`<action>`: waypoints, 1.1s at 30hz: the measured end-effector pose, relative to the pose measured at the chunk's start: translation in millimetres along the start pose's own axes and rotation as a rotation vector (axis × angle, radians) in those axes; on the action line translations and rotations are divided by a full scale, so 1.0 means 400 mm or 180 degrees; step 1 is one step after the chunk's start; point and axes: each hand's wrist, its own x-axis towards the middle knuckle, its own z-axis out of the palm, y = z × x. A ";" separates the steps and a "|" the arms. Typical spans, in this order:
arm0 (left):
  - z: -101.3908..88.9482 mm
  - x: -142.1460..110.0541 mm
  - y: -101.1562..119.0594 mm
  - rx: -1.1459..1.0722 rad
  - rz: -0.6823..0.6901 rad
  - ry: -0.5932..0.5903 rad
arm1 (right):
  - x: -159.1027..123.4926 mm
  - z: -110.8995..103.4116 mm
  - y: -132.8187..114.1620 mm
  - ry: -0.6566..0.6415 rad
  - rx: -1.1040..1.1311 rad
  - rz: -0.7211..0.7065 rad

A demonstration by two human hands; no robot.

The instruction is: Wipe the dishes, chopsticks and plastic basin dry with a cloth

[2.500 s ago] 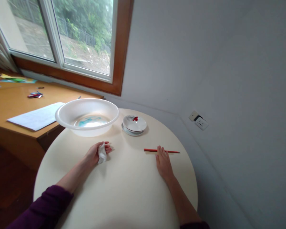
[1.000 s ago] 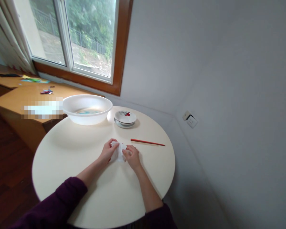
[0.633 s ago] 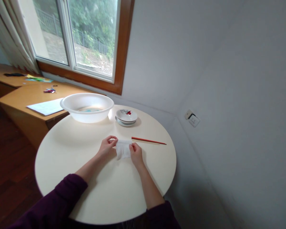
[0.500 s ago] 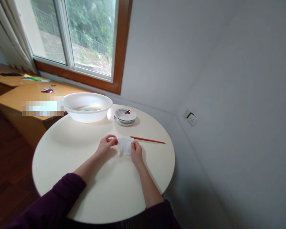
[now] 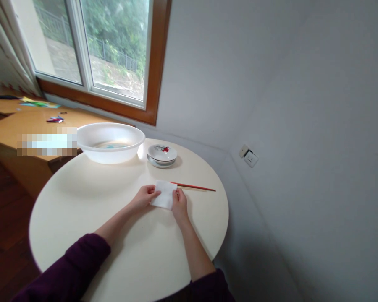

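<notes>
Between my two hands is a small white square (image 5: 164,194) of folded cloth or tissue; I cannot tell which. My left hand (image 5: 145,195) is closed on its left edge, the thumb lying on top. At the right edge, my right hand (image 5: 179,203) pinches it between thumb and fingers. Just behind it lie reddish chopsticks (image 5: 195,187), their left ends partly behind the square. Farther back, a small stack of white dishes (image 5: 162,153) with a red and grey pattern rests on the table.
A large white basin (image 5: 110,157) with something bluish inside stands at the back left of the round white table (image 5: 113,251). Beyond it is a wooden desk (image 5: 6,130) with small items. A wall with a socket (image 5: 251,159) borders the right side.
My left fingers have come onto the left edge of the white square, which now looks flatter and smoother. The whole view has shifted slightly; the dishes and chopsticks stay in place.
</notes>
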 end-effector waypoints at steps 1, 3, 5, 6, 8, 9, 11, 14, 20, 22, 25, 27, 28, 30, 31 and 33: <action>0.000 0.001 0.000 -0.0002 0.0030 0.0016 | 0.000 -0.001 0.002 0.0010 0.0008 0.0023; 0.003 0.001 0.002 -0.0002 0.0095 0.0009 | 0.001 -0.003 0.004 0.0034 0.0018 0.0071; 0.008 -0.001 0.004 -0.0027 0.0094 -0.0001 | 0.001 -0.006 0.007 0.0058 0.0019 0.0118; 0.011 -0.002 0.005 -0.0041 0.0074 0.0004 | 0.001 -0.007 0.008 0.0068 0.0019 0.0142; 0.015 -0.005 0.007 -0.0064 0.0029 0.0011 | 0.001 -0.009 0.010 0.0087 0.0015 0.0190; 0.016 -0.005 0.007 -0.0079 0.0017 0.0006 | 0.001 -0.010 0.011 0.0100 0.0010 0.0213; 0.018 -0.005 0.007 -0.0116 -0.0003 -0.0013 | 0.000 -0.012 0.013 0.0138 -0.0008 0.0255; 0.019 -0.004 0.004 -0.0212 -0.0081 0.0012 | -0.004 -0.013 0.014 0.0210 -0.0057 0.0310; 0.018 -0.002 0.002 -0.0363 -0.0121 0.0185 | -0.014 -0.008 -0.003 0.0335 -0.0211 0.0337; 0.018 -0.002 0.003 -0.0397 -0.0115 0.0222 | -0.014 -0.007 -0.010 0.0340 -0.0273 0.0322; 0.016 -0.006 0.008 -0.0346 -0.0131 0.0251 | -0.011 -0.014 -0.016 0.0297 -0.0401 0.0332; 0.010 -0.010 0.013 -0.0328 -0.0115 0.0302 | -0.007 -0.031 -0.019 0.0285 -0.0521 0.0355; 0.006 -0.012 0.015 -0.0339 -0.0113 0.0342 | -0.005 -0.043 -0.021 0.0292 -0.0596 0.0365; -0.007 -0.016 0.019 -0.0383 -0.0121 0.0452 | -0.002 -0.077 -0.027 0.0276 -0.0780 0.0392; -0.014 -0.018 0.020 -0.0408 -0.0129 0.0503 | -0.001 -0.097 -0.031 0.0245 -0.0885 0.0414; -0.027 -0.019 0.019 -0.0453 -0.0144 0.0569 | 0.000 -0.139 -0.040 0.0125 -0.1112 0.0476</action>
